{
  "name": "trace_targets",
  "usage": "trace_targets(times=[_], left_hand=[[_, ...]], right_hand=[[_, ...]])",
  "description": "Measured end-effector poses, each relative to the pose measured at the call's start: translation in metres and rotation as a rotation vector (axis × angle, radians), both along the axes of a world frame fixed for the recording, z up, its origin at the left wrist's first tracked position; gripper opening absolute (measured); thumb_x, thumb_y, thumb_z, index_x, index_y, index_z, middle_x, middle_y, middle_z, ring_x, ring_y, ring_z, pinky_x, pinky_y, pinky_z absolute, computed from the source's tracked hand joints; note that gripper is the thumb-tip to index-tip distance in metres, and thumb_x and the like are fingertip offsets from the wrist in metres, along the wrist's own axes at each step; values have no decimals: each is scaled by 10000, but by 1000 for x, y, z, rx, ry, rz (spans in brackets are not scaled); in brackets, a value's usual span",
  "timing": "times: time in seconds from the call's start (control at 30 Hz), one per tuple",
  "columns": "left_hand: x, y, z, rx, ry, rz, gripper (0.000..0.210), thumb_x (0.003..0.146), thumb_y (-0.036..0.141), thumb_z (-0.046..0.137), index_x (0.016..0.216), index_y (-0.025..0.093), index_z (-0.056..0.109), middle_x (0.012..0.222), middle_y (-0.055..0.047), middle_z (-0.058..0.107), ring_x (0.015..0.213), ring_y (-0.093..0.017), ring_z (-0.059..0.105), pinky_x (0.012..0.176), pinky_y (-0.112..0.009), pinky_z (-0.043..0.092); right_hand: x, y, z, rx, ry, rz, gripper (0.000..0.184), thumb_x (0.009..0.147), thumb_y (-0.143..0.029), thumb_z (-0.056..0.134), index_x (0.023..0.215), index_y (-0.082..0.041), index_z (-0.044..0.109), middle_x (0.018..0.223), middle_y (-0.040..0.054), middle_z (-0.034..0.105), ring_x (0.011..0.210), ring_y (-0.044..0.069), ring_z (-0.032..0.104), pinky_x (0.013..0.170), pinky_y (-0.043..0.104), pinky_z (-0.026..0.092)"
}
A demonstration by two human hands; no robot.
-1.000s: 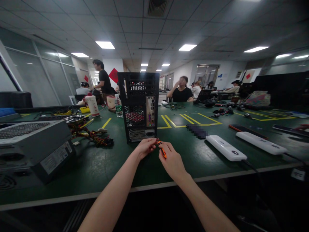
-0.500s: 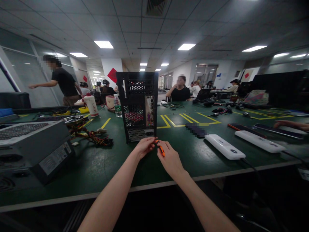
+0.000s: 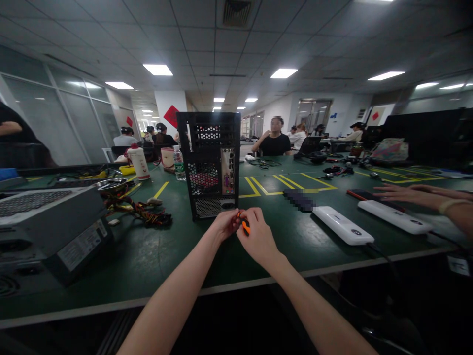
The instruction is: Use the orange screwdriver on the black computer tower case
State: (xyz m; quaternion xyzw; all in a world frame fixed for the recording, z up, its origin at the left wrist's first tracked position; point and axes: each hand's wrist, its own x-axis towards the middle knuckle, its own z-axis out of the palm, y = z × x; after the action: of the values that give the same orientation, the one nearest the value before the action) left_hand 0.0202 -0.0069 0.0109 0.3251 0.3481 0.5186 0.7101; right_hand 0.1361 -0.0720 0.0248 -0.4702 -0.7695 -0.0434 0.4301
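A black computer case [image 3: 212,165] stands upright on the green table, its perforated rear panel and ports facing me. My right hand [image 3: 256,241] is closed round an orange-and-black screwdriver [image 3: 244,224], of which mainly the handle shows. My left hand [image 3: 225,224] is pinched at the front end of the handle, just before the lower right corner of the case. What lies between the left fingertips is hidden, as is the screwdriver's tip. Whether either hand touches the case I cannot tell.
Grey power supplies [image 3: 48,231] and bundled cables [image 3: 142,212] sit on the left. A white bottle [image 3: 138,162] and a water bottle [image 3: 179,162] stand behind. White power banks [image 3: 343,226] lie right, near another person's hands [image 3: 417,195]. The table edge [image 3: 236,286] runs before me.
My right hand has turned and its fingers have closed further over the handle, now more upright. The walking person has moved left, mostly out of view. Another person's hands reach in farther at right.
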Motion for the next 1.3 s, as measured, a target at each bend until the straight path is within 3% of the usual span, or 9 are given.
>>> trace_targets(times=[0.2,0.4,0.67,0.93,1.1,1.3], left_hand=[[1,2,-6,-46,-45,13,116,725,177,540,680,72,564,429,34,402,345,-3,340,309,-92,222],[3,6,-10,-34,-3,37,143,694,204,580,627,84,538,425,41,400,338,-5,329,323,-107,256],[3,5,-11,-2,29,36,224,677,234,597,539,103,480,410,45,390,341,-13,326,335,-135,251],[3,4,-9,37,45,95,166,714,245,560,701,79,556,540,-10,510,380,-11,387,329,-122,245],[-5,10,-11,-4,52,262,98,759,143,479,773,65,537,639,-66,581,387,-12,407,336,-118,293],[-10,13,-13,34,86,285,113,708,68,510,815,58,542,684,-74,597,402,-14,429,350,-118,326]], right_hand=[[-5,-5,-14,24,-4,35,219,768,-213,397,983,-168,408,914,58,454,731,141,530,541,240,439],[-4,-5,-14,49,12,-5,177,820,-267,351,944,-168,430,872,54,469,706,133,537,536,231,440],[-8,-6,-17,11,15,39,191,743,-187,422,934,-179,436,935,53,432,724,125,525,537,225,434],[4,0,-12,34,81,-57,169,832,-273,341,900,-183,466,845,42,505,715,132,533,574,229,407],[6,-1,-11,-3,84,-62,175,823,-317,360,847,-185,473,865,42,505,707,128,531,564,222,389],[2,-5,-11,-56,68,-55,152,828,-285,330,865,-192,446,783,7,544,669,128,540,571,228,375]])
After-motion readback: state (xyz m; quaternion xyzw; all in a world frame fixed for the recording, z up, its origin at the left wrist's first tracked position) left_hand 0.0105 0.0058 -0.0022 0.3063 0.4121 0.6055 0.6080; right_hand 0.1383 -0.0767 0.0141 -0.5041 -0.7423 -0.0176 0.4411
